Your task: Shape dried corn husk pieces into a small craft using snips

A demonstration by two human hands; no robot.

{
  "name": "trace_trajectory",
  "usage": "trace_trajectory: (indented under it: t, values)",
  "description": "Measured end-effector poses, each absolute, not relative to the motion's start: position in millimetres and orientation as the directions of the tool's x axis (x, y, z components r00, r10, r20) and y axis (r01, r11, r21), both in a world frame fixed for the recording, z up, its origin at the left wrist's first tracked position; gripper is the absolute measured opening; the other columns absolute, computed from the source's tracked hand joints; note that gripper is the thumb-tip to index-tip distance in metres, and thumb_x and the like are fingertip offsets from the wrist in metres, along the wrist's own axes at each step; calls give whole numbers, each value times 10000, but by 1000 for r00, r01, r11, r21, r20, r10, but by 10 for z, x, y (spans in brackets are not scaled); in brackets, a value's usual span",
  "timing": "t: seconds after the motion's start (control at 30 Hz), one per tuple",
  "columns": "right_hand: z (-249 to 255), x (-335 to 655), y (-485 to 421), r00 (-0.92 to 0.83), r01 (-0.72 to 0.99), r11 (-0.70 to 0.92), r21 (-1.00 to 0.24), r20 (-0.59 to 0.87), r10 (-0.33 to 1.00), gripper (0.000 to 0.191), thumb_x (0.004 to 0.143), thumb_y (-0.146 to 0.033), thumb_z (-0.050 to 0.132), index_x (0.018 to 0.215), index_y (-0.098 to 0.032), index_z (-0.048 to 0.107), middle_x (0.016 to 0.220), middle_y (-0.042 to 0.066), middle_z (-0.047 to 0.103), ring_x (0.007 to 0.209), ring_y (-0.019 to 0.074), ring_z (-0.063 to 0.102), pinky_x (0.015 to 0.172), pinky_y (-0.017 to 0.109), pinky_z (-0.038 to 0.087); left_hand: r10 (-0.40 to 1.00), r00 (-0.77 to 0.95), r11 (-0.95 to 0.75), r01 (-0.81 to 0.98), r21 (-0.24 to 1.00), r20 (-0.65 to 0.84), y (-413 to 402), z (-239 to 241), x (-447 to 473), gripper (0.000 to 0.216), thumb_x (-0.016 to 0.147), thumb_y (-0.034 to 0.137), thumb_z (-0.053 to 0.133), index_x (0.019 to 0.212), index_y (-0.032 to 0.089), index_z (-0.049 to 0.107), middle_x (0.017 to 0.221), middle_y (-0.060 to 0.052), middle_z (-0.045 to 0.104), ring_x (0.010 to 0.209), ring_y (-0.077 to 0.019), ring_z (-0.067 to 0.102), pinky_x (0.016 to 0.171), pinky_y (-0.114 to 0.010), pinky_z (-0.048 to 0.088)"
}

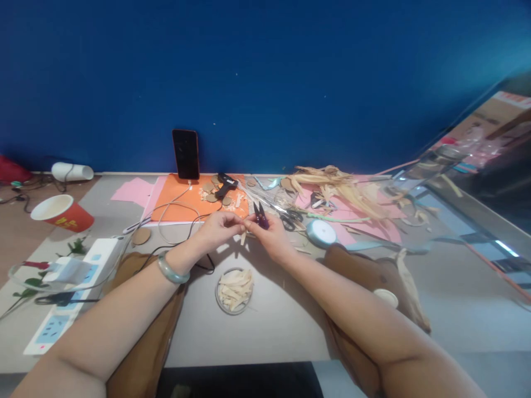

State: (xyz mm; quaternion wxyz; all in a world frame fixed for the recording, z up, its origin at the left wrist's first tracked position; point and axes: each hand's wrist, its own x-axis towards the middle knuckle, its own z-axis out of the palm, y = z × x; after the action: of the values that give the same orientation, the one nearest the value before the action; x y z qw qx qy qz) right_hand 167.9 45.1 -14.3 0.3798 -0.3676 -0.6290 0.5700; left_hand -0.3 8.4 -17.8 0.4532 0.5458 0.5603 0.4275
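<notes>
My left hand, with a bangle at the wrist, is closed in a pinch, its fingertips meeting those of my right hand. A short pale strip, like dried husk, pokes out below the joined fingertips; most of it is hidden. My right hand holds dark thread snips in its curled fingers, blades pointing up and away, while its thumb and forefinger touch the strip. Below the hands, a small round dish holds several cut cream-coloured husk pieces.
Behind the hands lie a black glue gun, orange paper, scissors and dried husks. A phone leans on the blue wall. A ribbon roll sits right; a power strip and red paper cup stand left.
</notes>
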Motion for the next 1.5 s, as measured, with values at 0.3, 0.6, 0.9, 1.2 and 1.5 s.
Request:
trace_trajectory:
  t: [0.3, 0.6, 0.9, 1.2, 1.5]
  values:
    - [-168, 1665, 441, -421, 26, 59, -998, 42, 906, 184, 738, -343, 663, 721, -186, 570, 553, -47, 453, 516, 101, 392, 503, 246, 326, 994, -110, 6, 188, 982, 16, 81, -117, 3, 179, 691, 331, 726, 703, 161, 667, 641, 11, 616, 573, -112, 520, 552, -232, 395]
    - [-181, 1637, 473, -417, -101, -123, -987, -70, 906, 276, 702, -400, 709, 782, -193, 546, 545, -65, 474, 430, 69, 304, 413, 237, 215, 995, -61, 73, -154, 985, -83, 65, -81, 40, 303, 649, 360, 803, 828, 155, 668, 757, -20, 681, 703, -140, 610, 670, -266, 459]
    - [-193, 1639, 455, -456, -92, -143, -985, -86, 886, 253, 697, -380, 701, 728, -195, 531, 529, -64, 490, 405, 62, 312, 396, 227, 213, 985, -139, 78, -151, 985, -99, 57, -39, 57, 206, 643, 300, 790, 730, 141, 690, 691, -17, 681, 672, -124, 606, 713, -266, 461]
    - [-205, 1639, 451, -490, -82, -126, -989, -70, 869, 239, 724, -387, 687, 751, -195, 546, 542, -52, 507, 416, 70, 335, 400, 223, 229, 983, -157, 66, -186, 980, -96, 52, -12, 58, 188, 613, 250, 786, 692, 137, 658, 650, -14, 670, 629, -116, 608, 697, -273, 483]
    - [-232, 1640, 446, -488, -78, -90, -993, -41, 872, 269, 748, -433, 671, 791, -196, 551, 518, -68, 450, 423, 71, 330, 409, 223, 229, 975, -149, 115, -291, 950, -164, 28, 78, 86, 216, 621, 274, 784, 670, 137, 624, 605, 4, 643, 556, -88, 602, 631, -229, 490]
